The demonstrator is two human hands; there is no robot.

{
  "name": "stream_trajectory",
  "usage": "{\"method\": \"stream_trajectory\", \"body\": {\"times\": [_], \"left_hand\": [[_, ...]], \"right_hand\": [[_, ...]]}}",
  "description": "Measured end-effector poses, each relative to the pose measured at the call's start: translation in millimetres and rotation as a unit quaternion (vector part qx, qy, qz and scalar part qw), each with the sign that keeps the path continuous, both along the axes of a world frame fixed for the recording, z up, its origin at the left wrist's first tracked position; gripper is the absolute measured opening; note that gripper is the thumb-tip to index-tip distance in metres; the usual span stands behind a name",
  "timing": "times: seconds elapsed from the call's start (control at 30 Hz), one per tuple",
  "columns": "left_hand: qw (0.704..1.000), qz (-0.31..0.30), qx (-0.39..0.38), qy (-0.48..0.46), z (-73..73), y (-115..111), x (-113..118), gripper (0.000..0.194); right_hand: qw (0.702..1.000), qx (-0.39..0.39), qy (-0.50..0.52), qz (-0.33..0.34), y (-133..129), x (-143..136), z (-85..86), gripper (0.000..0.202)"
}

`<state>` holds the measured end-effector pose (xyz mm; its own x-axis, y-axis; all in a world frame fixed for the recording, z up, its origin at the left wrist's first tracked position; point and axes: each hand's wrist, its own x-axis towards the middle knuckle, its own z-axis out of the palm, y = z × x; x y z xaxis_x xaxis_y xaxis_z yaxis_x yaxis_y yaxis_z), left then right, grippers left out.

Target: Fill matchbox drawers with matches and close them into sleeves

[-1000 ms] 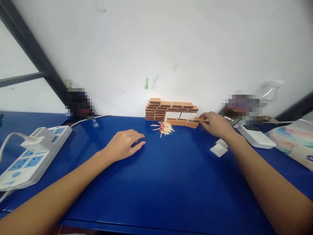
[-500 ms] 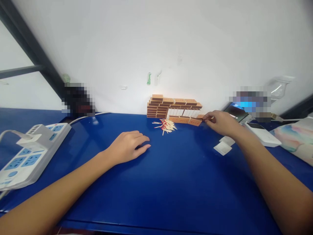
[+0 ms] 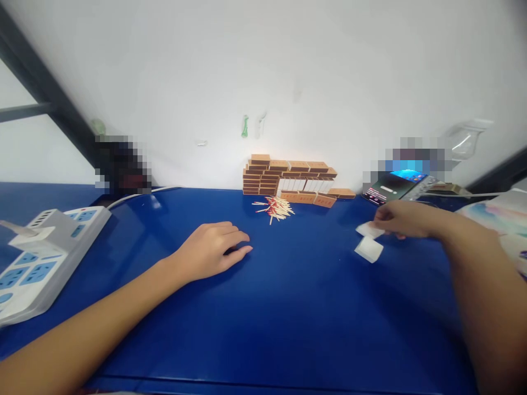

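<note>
My left hand [image 3: 214, 245] lies on the blue table with its fingers stretched out and holds nothing. At the right, my right hand [image 3: 405, 218] has its fingertips closed on the edge of a small white tray [image 3: 366, 230], which looks like a matchbox drawer. A second white tray [image 3: 369, 250] lies just in front of it, touching or nearly so. Against the wall stand stacked matchboxes [image 3: 261, 184], with white upright pieces [image 3: 293, 185] between the rows. One matchbox [image 3: 344, 193] lies at the right end. Loose red-tipped matches [image 3: 279, 209] are heaped before the stack.
A white power strip [image 3: 82, 247] with a plugged-in charger is on the left. Behind my right hand leans a lit phone [image 3: 391, 186]. A colourful patterned item [image 3: 486, 211] sits at the far right. The wall [image 3: 288, 71] closes off the back.
My right hand has left the matchbox at the right end of the stack and moved right and nearer, to the white tray. The left hand stays in place. The view has shifted slightly.
</note>
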<state>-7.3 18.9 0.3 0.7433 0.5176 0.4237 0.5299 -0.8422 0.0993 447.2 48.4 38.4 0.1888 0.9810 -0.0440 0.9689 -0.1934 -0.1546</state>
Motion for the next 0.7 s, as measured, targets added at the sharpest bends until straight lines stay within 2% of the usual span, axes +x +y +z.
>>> {"method": "stream_trajectory", "body": {"times": [0.03, 0.07, 0.2, 0.27, 0.33, 0.4, 0.47, 0.6, 0.7], "left_hand": [[1.000, -0.001, 0.001, -0.002, 0.2, -0.1, 0.1, 0.022], [1.000, -0.001, 0.001, -0.004, 0.3, -0.2, 0.2, 0.022], [1.000, 0.008, 0.010, -0.024, 0.9, -2.0, 1.5, 0.023], [0.999, 0.024, -0.003, -0.032, 2.4, -4.6, 3.0, 0.027], [0.998, 0.041, -0.033, -0.024, 4.3, -8.2, 4.9, 0.041], [0.997, 0.054, -0.060, -0.006, 5.2, -11.4, 6.8, 0.063], [0.995, 0.055, -0.078, 0.011, 4.5, -13.3, 8.2, 0.072], [0.992, 0.042, -0.113, 0.026, 1.3, -13.0, 9.0, 0.046], [0.992, 0.026, -0.123, 0.015, 1.5, -12.6, 8.8, 0.043]], "right_hand": [[0.999, -0.045, 0.005, 0.010, 1.2, -5.2, 2.0, 0.026], [0.999, -0.052, 0.003, 0.016, 1.6, -12.2, 4.5, 0.024], [0.998, 0.015, -0.023, 0.064, -10.9, -64.6, 11.0, 0.018], [0.992, 0.016, 0.023, 0.126, -25.4, -102.3, 9.7, 0.019], [0.980, -0.022, 0.087, 0.178, -40.2, -136.4, 6.7, 0.029], [0.969, -0.048, 0.126, 0.208, -49.0, -157.3, 2.5, 0.042], [0.971, -0.032, 0.127, 0.198, -48.2, -162.3, -3.9, 0.047], [0.988, 0.051, 0.055, 0.137, -27.6, -149.7, -25.2, 0.035], [0.986, 0.097, 0.035, 0.129, -12.3, -145.6, -38.5, 0.024]]}}
